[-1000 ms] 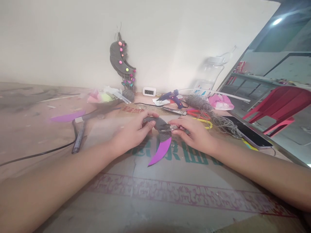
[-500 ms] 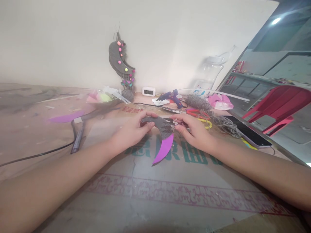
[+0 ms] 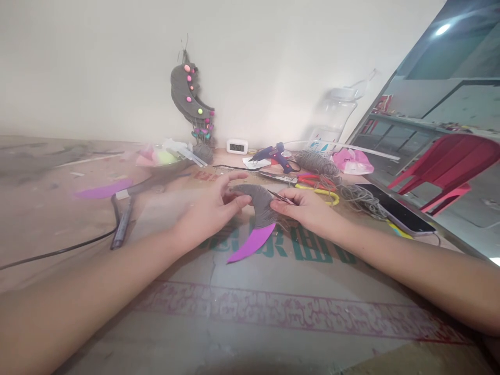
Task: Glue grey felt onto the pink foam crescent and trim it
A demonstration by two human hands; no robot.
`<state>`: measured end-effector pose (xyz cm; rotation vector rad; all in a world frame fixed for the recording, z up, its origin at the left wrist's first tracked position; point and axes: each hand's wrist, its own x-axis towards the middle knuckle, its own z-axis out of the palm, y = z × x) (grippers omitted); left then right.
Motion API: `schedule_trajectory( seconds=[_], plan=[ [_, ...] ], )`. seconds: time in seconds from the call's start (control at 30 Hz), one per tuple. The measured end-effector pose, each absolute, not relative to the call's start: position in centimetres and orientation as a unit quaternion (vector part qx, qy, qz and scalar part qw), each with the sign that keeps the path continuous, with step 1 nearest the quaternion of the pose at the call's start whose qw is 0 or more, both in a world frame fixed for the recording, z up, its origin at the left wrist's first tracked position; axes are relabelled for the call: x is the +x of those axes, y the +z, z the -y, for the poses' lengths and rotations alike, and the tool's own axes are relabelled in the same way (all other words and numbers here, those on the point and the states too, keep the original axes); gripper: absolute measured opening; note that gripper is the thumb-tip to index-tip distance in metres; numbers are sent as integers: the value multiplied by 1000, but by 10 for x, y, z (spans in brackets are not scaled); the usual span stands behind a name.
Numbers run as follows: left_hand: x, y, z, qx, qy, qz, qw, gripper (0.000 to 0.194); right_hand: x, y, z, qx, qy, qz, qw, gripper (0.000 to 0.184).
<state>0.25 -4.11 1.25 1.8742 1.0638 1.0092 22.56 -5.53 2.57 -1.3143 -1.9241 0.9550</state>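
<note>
A purple crescent (image 3: pixel 253 244), its upper part wrapped in grey yarn (image 3: pixel 261 204), is held above the cardboard. My left hand (image 3: pixel 211 205) pinches the wrapped upper end between thumb and fingers. My right hand (image 3: pixel 308 208) is closed around small dark scissors (image 3: pixel 279 197), mostly hidden in the palm with the pointed blades showing. Its thumb and fingertip also touch the right edge of the wrapped part. The bare purple tip points down and left.
Behind the hands lie a blue glue gun (image 3: pixel 273 153), yellow-and-red-handled tools (image 3: pixel 318 191), grey yarn (image 3: pixel 363 200) and a phone (image 3: pixel 394 208). A digital clock (image 3: pixel 237 146) stands by the wall, beneath a hanging decorated moon (image 3: pixel 185 94). A marker (image 3: pixel 123 221) and another purple piece (image 3: pixel 103 189) lie left.
The crescent has turned so its purple tip swings left. The scissor blades have moved off its wrapped face, and my right fingers now touch its edge.
</note>
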Motion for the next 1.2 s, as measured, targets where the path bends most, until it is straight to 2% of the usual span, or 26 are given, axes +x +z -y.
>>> schedule_trajectory(
  seconds=[0.1,0.17,0.33,0.57,0.9,1.2],
  plan=[
    [4,14,41,771,335,-412,352,35,220,25,56,-502,324,717,360,31],
    [7,15,43,804,294,-417,306,38,217,25,57,-494,289,723,388,30],
    [13,16,49,825,291,-427,230,40,211,23,60,-481,241,746,393,27],
    [7,15,44,848,264,-367,275,38,214,22,60,-455,276,748,395,24],
    [4,12,42,804,282,-394,344,37,217,18,54,-447,333,727,402,27],
    [6,17,46,818,275,-391,319,31,218,17,56,-453,323,739,380,24]
  ],
)
